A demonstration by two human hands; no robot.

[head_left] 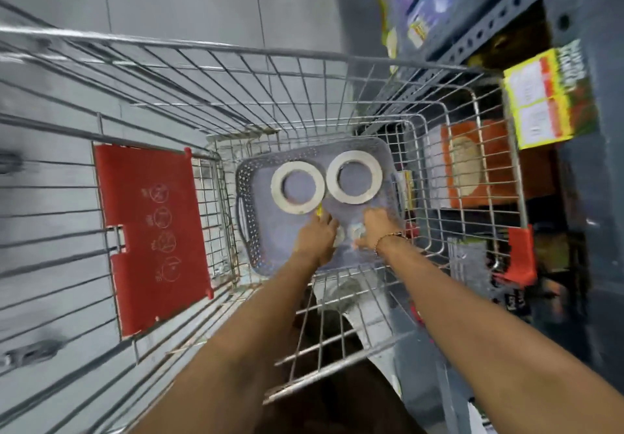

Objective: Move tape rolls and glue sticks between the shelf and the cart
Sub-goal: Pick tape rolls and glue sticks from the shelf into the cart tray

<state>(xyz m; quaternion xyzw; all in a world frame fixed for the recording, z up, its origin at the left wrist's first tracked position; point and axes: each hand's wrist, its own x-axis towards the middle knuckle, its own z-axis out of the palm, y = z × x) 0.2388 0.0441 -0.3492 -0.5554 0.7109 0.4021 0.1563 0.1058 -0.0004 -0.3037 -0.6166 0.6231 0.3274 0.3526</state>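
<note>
Both of the person's arms reach down into a wire shopping cart [236,72] that stands on a grey floor beside a dark metal shelf [574,11]. At the bottom of the cart sits a grey plastic tray [248,204] with a perforated rim and side handles. Two white tape rolls lie flat in the far half of the tray, side by side and nearly touching: the left tape roll [297,187] and the right tape roll [354,177].

The left hand [317,237] is down in the near half of the tray, fingers curled, with a small yellow thing [319,211] poking out at its fingertips just under the left roll; it may be a glue stick, but the blur keeps me from saying so, and I cannot tell how firmly the hand grips it. The right hand [374,227], with a beaded bracelet [388,239] at the wrist, is close beside it, fingers bent over some small pale items [351,232] between the two hands; whether it holds any of them I cannot tell.

A red child-seat flap [155,231] with printed warning symbols lies at the cart's left side. On the shelf to the right, a yellow-and-green box [543,95] and an orange packet [472,163] show through the wires.
</note>
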